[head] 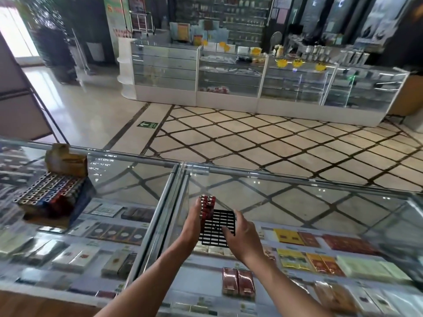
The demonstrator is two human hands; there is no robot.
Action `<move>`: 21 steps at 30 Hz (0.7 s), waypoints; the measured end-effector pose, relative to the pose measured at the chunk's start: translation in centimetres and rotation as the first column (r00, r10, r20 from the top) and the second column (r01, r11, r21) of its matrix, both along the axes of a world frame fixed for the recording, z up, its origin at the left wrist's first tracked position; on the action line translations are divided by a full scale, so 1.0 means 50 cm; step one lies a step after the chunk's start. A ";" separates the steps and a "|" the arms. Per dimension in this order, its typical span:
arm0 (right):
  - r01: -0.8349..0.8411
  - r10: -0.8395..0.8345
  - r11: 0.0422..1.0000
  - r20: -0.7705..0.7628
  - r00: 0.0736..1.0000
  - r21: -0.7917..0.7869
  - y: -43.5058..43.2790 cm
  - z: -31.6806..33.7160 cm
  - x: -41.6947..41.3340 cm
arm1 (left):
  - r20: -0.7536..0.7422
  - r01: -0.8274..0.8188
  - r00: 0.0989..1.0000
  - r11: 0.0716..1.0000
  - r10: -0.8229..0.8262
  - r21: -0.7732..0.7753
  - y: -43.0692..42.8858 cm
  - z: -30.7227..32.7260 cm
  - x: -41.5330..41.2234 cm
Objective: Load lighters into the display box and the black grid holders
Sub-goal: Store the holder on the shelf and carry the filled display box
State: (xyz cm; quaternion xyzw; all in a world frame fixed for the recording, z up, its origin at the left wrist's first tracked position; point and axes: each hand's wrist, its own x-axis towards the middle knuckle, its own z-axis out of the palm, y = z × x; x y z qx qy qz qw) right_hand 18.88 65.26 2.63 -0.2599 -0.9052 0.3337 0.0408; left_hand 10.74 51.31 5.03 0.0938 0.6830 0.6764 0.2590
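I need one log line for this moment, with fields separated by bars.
left hand: holds red lighters | right hand: holds black grid holder | display box: on glass counter

One wide-angle view is taken from head height, aimed forward and down. The glass tabletop [332, 202] is seen close across the lower frame, with the left hand [194, 223] and right hand [242, 234] at lower centre; floor [251, 138] and display cases [229, 74] are shown farther off, above.
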 end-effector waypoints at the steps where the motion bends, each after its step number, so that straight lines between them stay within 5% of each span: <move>1: 0.008 -0.008 1.000 -0.009 1.000 -0.019 -0.001 0.002 0.000 | 0.003 0.000 1.000 1.000 0.000 0.009 -0.001 0.000 -0.002; 10: -0.028 0.015 0.994 -0.121 0.993 -0.103 -0.002 -0.004 0.006 | 0.068 -0.014 0.998 0.998 0.010 0.061 -0.006 -0.005 -0.012; 21: -0.145 0.141 0.989 -0.194 0.971 -0.008 0.023 -0.010 0.039 | 0.041 0.017 0.999 0.997 -0.020 0.074 0.040 0.013 -0.005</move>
